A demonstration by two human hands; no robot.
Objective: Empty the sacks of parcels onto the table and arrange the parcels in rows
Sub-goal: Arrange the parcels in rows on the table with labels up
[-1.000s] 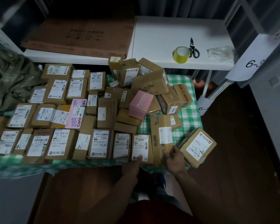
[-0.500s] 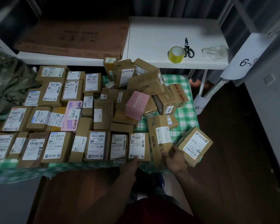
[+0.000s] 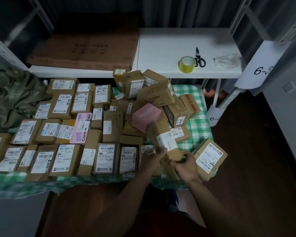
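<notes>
Many brown cardboard parcels with white labels lie in rows on the table with a green checked cloth [image 3: 199, 134]. An unsorted heap with a pink box [image 3: 146, 115] is piled at the back right. A long brown parcel [image 3: 167, 141] is tilted and lifted at the near right edge of the rows. My right hand [image 3: 184, 164] grips its near end. My left hand [image 3: 151, 159] holds its left side with fingers on the label. Another labelled parcel [image 3: 210, 156] hangs over the table's right front corner.
A white table [image 3: 169, 43] behind carries a yellow tape roll [image 3: 186, 64], black scissors [image 3: 199, 57] and a large flat carton [image 3: 85, 50]. A green sack [image 3: 12, 94] is crumpled at the left. Shelf posts with tags stand at the right. Dark floor lies below.
The long parcel that lay flat in the front row is now lifted and tilted in both hands. My left hand moved right from the neighbouring parcel onto it.
</notes>
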